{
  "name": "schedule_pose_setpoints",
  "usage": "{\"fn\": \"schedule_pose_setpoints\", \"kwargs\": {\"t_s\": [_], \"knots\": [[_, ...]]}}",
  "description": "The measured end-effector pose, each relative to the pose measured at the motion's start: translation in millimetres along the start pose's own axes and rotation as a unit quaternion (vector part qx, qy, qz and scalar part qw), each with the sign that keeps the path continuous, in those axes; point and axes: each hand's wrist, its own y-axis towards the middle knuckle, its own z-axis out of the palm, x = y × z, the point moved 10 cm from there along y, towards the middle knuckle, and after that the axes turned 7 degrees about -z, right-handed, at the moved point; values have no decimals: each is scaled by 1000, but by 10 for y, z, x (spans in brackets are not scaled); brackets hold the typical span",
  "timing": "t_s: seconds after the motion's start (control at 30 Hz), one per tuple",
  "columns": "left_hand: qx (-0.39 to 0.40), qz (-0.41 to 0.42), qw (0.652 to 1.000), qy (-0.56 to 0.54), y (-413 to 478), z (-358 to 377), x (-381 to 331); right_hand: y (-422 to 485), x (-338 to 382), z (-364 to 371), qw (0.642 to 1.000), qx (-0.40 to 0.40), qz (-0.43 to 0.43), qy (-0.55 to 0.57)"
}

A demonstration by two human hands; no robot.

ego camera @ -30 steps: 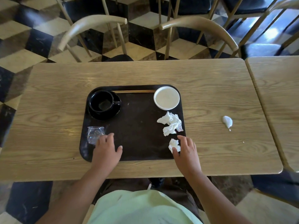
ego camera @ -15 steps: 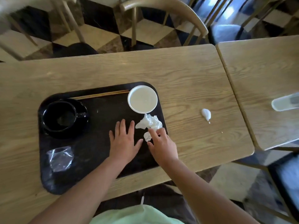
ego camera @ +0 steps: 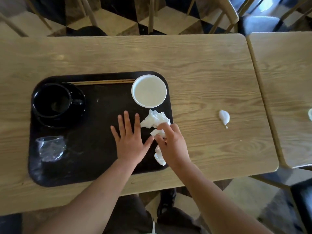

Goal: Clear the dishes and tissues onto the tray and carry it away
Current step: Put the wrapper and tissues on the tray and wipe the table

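Note:
A black tray [ego camera: 94,168] lies on the wooden table [ego camera: 202,68]. On it stand a black cup on a saucer [ego camera: 55,102], chopsticks [ego camera: 103,81] along the far rim, a white dish [ego camera: 149,90], a crumpled clear wrapper [ego camera: 50,148] and white tissues [ego camera: 155,119] at the right edge. My left hand [ego camera: 130,141] lies flat on the tray, fingers spread. My right hand [ego camera: 172,144] pinches a small tissue piece [ego camera: 157,132]; another tissue [ego camera: 159,157] sits beneath its wrist. A white blob [ego camera: 224,116] lies on the table to the right.
A second wooden table [ego camera: 283,81] adjoins on the right, with something pale at its right edge [ego camera: 310,114]. Wooden chairs [ego camera: 224,16] stand beyond the far side over a checkered floor. A few crumbs [ego camera: 241,140] lie near the blob.
My left hand moved from the tray's near left corner to its right half. My right hand moved up to the tissues and closed its fingers on a small piece.

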Motion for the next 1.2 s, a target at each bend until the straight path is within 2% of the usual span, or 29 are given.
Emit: {"fn": "schedule_pose_setpoints", "kwargs": {"t_s": [0.2,0.3,0.37,0.43,0.57,0.73,0.93,1.1,1.2], "knots": [[-40,-72,997,-6,-75,5,-63,-148,-192,-323,981,-34,29,187],[-53,-78,996,9,-63,12,-77,-160,-271,-246,945,7,63,321],[-54,-80,995,13,-71,23,-77,-187,-298,-184,930,24,78,359],[-59,-84,995,14,-66,34,-61,-156,-325,-277,940,-2,63,335],[-68,-90,994,8,-44,37,-43,39,-742,-820,975,-131,26,177],[-73,-93,993,17,-37,47,-48,291,-1527,-1540,977,-204,61,17],[-76,-97,992,18,-34,56,-34,687,-1899,-1947,977,-198,64,-49],[-88,-99,991,18,-37,46,-32,1015,-1970,-1902,981,-163,49,-97],[-90,-98,991,17,-38,42,-40,1083,-1921,-1845,974,-167,6,-154]]}}
